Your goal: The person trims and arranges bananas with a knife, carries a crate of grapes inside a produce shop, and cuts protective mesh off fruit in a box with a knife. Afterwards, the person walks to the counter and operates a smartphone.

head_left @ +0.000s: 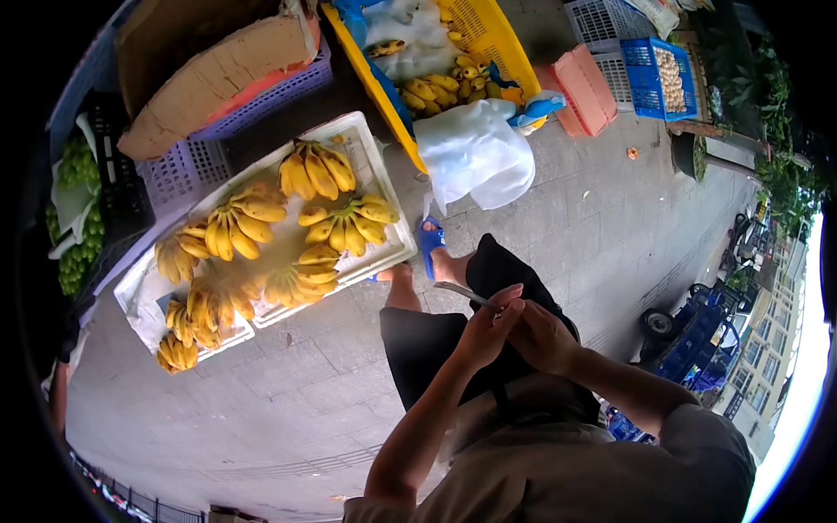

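In front of my body, my two hands are together. My left hand (485, 335) is closed around a thin grey blade-like thing (467, 295), which sticks out to the upper left; whether it is a knife, I cannot tell. Touching it from the right, my right hand (545, 338) has its fingers curled in, and what they hold is hidden. To the left lie several bunches of yellow bananas (320, 170) in white foam trays (384, 170) on the ground.
A yellow crate (484, 33) ahead holds more bananas and a white plastic bag (481, 150). Near it are a pink crate (577, 91) and a blue crate (643, 78) of pale round items. Left stand a cardboard box (222, 83), purple crates (183, 174) and green grapes (78, 166). A blue vehicle (693, 336) is parked right.
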`<state>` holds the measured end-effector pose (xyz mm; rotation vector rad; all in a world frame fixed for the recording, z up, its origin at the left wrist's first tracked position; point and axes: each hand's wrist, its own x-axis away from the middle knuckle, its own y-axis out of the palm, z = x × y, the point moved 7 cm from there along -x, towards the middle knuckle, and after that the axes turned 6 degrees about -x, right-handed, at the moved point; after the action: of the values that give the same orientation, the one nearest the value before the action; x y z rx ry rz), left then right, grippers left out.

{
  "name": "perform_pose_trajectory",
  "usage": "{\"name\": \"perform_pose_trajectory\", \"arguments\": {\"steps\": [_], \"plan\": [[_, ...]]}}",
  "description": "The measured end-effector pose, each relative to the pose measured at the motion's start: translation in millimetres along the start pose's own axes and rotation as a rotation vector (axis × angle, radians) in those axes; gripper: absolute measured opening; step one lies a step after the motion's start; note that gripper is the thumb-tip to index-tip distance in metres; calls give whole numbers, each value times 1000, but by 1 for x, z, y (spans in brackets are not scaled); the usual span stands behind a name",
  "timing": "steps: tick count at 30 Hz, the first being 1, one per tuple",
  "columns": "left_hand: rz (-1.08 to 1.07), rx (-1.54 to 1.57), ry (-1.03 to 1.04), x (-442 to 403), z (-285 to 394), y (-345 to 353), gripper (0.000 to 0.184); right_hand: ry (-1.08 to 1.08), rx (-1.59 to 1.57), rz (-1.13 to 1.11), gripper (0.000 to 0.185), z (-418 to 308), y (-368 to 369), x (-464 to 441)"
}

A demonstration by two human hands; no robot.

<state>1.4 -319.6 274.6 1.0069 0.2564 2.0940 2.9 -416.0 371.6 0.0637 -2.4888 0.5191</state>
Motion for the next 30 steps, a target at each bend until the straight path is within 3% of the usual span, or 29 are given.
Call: {"name": "perform_pose_trajectory", "arguments": {"steps": [2, 3, 5, 7, 10, 15, 17, 19, 24, 25, 26, 30], "plan": [[-3, 409, -78, -20, -15, 6, 48, 43, -25, -75, 36, 7, -10, -16], [4, 409, -85, -29, -23, 1, 48, 59, -34, -161, 35, 14, -13, -33], [220, 328, -11, -29, -36, -24, 45, -236, 165, -204, 33, 19, -36, -71], [315, 349, 23, -37, -50, -35, 48, -248, 292, -107, 28, 47, -68, -119], [464, 219, -48, -64, -43, -43, 50, -204, 203, -1, 26, 102, -114, -229], [424, 59, 123, -170, -5, 2, 50, -312, 377, 6, 27, 156, -148, -434], [449, 76, 99, -214, -1, 23, 47, -327, 344, 46, 30, 172, -143, -505], [500, -134, 84, -240, -13, 34, 43, -282, 357, 35, 34, 188, -129, -568], [671, -208, 78, -253, 4, 18, 40, -107, 714, -170, 35, 231, -68, -687], [691, -170, 57, -255, 3, 13, 44, -121, 748, -199, 34, 231, -60, -702], [680, -160, 77, -259, 7, 9, 47, -46, 700, -192, 45, 225, -56, -698], [729, -232, 84, -270, 9, 8, 50, -7, 680, -130, 44, 250, -30, -692]]}}
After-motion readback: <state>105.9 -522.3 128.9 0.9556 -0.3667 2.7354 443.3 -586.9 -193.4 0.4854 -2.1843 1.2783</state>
